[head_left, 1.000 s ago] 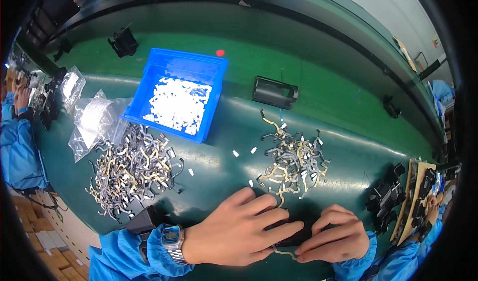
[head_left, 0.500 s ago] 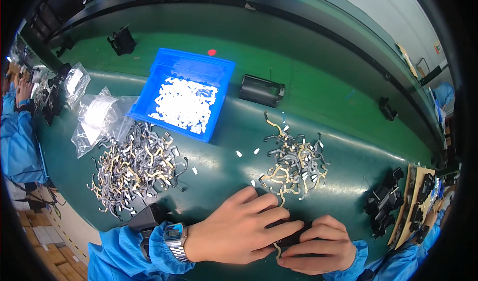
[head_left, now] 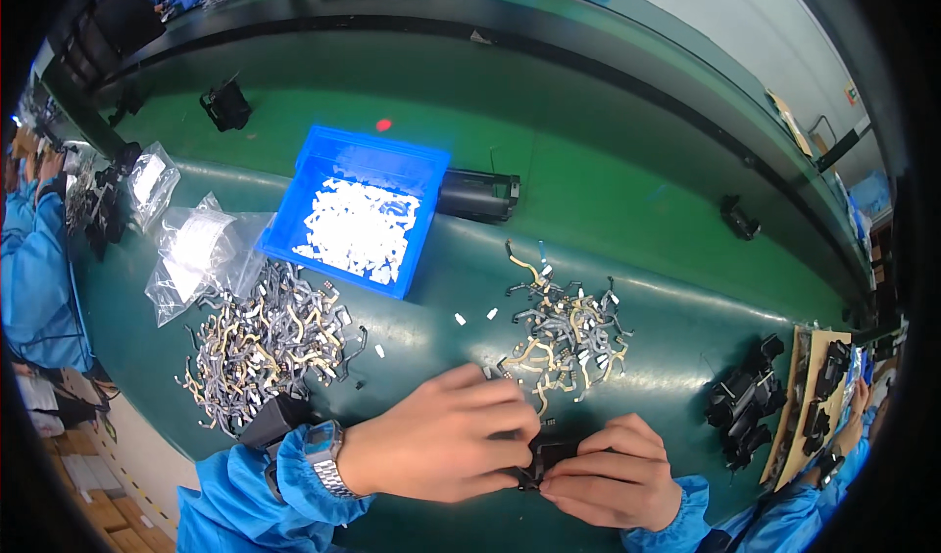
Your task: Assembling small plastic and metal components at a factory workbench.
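Presently, head view: both bare hands work low over a dark green, glossy bench [head_left: 676,303], close to the near edge of the picture. Between them sits a small black plastic part [head_left: 557,452], half covered by the fingers.

Right hand [head_left: 613,475]: thumb and fingertips closed on the part's near side, the other fingers folded alongside. Left hand [head_left: 441,440]: fingers curled, tips meeting the part's left end; their undersides are hidden, so I cannot tell whether it grips. A silver metal wristwatch [head_left: 330,458] circles the left wrist, just past a gathered blue fabric sleeve [head_left: 235,504].

Just beyond the hands lies a loose heap of short grey and cream cables with small connectors [head_left: 569,332]. A larger heap of similar grey and cream cables [head_left: 265,342] lies to the left, beyond the left forearm. A few small white pieces [head_left: 460,319] lie singly between the heaps.

Behind the larger heap: a rectangular blue plastic bin [head_left: 417,249], holding many small white plastic pieces [head_left: 358,229]. Left of it, a crumpled clear plastic bag [head_left: 201,254]. Far right, a cluster of black moulded parts [head_left: 747,396] beside a tan board [head_left: 784,445].
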`<action>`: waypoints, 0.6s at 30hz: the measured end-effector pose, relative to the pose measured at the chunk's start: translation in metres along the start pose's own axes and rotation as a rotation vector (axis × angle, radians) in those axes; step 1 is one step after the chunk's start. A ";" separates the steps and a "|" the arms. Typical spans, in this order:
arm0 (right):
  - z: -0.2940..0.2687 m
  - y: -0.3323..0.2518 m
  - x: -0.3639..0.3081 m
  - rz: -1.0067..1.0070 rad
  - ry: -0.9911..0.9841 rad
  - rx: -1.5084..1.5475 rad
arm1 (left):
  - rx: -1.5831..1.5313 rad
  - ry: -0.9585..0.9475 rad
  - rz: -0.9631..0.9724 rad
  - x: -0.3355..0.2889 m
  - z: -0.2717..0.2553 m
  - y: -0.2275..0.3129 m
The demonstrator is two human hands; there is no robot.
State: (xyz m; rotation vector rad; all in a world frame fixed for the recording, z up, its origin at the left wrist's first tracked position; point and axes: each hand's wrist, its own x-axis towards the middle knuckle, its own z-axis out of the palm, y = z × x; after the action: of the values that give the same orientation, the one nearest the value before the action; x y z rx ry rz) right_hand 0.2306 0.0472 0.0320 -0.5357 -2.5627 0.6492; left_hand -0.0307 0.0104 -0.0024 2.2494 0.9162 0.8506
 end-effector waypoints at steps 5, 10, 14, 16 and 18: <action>0.001 0.000 0.000 0.029 -0.019 -0.004 | 0.073 -0.008 0.017 -0.001 0.003 0.002; 0.003 -0.002 0.003 0.144 -0.126 -0.008 | 0.123 -0.017 0.050 -0.001 0.004 0.000; 0.013 0.003 0.001 0.165 -0.153 0.064 | 0.160 -0.016 0.051 -0.001 0.005 0.000; 0.021 0.007 -0.006 0.147 -0.069 0.159 | 0.237 0.008 0.060 -0.001 0.007 0.000; 0.021 0.008 -0.003 0.121 -0.042 0.159 | 0.267 0.033 0.064 -0.001 0.008 0.004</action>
State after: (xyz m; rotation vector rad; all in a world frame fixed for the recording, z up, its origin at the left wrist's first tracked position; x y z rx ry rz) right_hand 0.2248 0.0450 0.0105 -0.6326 -2.5038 0.9062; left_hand -0.0245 0.0052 -0.0053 2.5103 1.0301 0.8367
